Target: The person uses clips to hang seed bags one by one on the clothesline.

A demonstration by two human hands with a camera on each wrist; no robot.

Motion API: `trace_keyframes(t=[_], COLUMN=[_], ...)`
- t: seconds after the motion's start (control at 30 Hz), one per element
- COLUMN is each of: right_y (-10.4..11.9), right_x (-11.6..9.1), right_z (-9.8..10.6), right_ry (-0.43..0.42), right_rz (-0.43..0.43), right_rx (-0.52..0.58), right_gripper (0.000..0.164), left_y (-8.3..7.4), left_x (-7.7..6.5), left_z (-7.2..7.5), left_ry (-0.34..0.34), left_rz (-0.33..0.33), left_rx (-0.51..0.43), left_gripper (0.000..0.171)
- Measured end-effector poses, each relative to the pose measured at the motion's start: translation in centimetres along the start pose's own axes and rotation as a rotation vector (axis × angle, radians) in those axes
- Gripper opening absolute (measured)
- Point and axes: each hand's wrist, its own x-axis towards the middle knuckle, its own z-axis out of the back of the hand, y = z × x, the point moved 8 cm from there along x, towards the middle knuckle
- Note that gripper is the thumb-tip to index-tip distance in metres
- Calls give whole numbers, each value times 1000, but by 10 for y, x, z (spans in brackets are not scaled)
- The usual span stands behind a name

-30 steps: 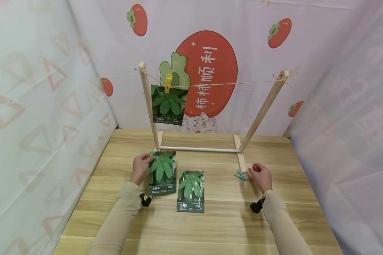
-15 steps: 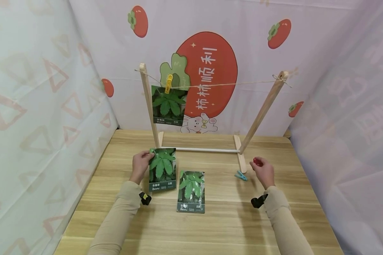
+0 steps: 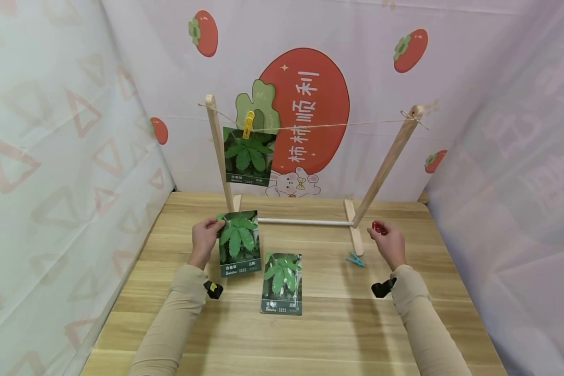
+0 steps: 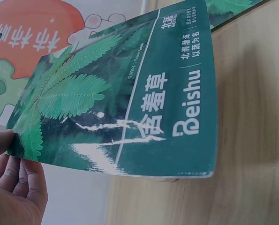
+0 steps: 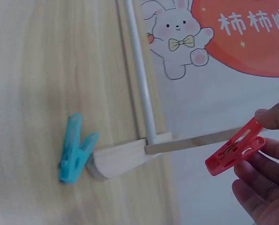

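My left hand (image 3: pixel 204 241) pinches the upper left corner of a green seed packet (image 3: pixel 238 243) printed with fern-like leaves. In the left wrist view that packet (image 4: pixel 106 98) is tilted, its lower end toward the camera. My right hand (image 3: pixel 389 244) holds a red clothespin (image 5: pixel 235 147) by its handle ends, thumb on one side and fingers on the other. A second seed packet (image 3: pixel 282 284) lies flat on the table between the hands. Near the right hand, a blue clothespin (image 5: pixel 76 150) lies beside the rack's foot. A third packet (image 3: pixel 248 159) hangs from the string under a yellow clothespin (image 3: pixel 248 125).
A wooden rack stands at the back, with a left post (image 3: pixel 220 151), a right post (image 3: pixel 387 164) and a white crossbar (image 3: pixel 305 222). A thin string (image 3: pixel 338 125) runs between the post tops. Printed cloth walls (image 3: pixel 357 62) enclose the wooden table (image 3: pixel 329 334).
The left hand has lifted the held packet up and toward the rack. My right hand, still holding the red clothespin, has also moved slightly upward, toward the rack.
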Motion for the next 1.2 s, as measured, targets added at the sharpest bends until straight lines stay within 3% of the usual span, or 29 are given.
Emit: trace_keyframes(t=[0.23, 0.5, 0.7, 0.97, 1.2], right_y=[20, 40, 57, 79, 97], right_x=[3, 7, 6, 9, 8], right_z=[10, 22, 31, 38, 41], right_ry=[-74, -88, -116, -166, -163], right_rz=[74, 128, 191, 269, 301], right_rx=[42, 73, 83, 120, 155], right_gripper=[32, 31, 30, 27, 30], left_y=[-12, -17, -27, -37, -45], left_x=[-1, 1, 2, 0, -3], left_z=[2, 6, 13, 20, 22], left_ry=[-20, -38, -57, -90, -94], left_rz=[-40, -30, -50, -67, -79], left_rx=[-15, -27, -33, -56, -77], left_gripper=[41, 39, 43, 34, 38])
